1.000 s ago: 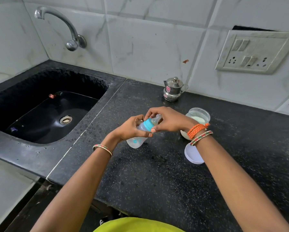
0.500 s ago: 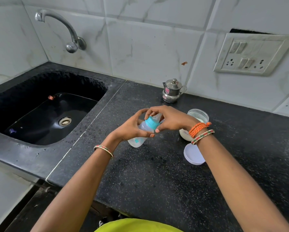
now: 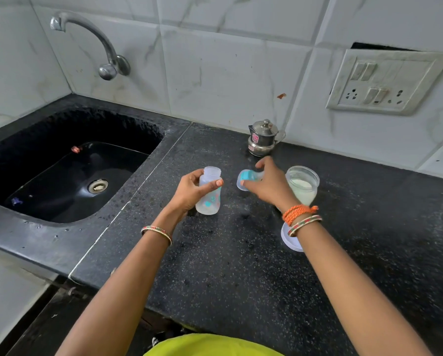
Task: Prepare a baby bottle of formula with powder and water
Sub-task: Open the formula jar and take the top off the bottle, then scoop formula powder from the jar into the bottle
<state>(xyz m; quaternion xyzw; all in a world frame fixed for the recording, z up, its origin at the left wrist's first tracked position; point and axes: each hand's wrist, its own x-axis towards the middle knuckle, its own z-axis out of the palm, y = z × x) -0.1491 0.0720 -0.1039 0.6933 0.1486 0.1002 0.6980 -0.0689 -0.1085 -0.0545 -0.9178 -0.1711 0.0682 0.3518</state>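
The black counter (image 3: 241,265) carries everything. At its 1 o'clock the open powder jar (image 3: 302,185) waits. Centre, the left hand (image 3: 189,191) wraps the uncapped bottle (image 3: 208,192) upright. At 3 o'clock from it, the right hand (image 3: 269,185) pinches the teal cap (image 3: 247,179); best park it clean-side up, clear of the jar

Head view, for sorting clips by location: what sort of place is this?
Most likely a home kitchen: a black stone counter with a sunken sink, a wall tap on marble-look tiles, and a small steel pot.
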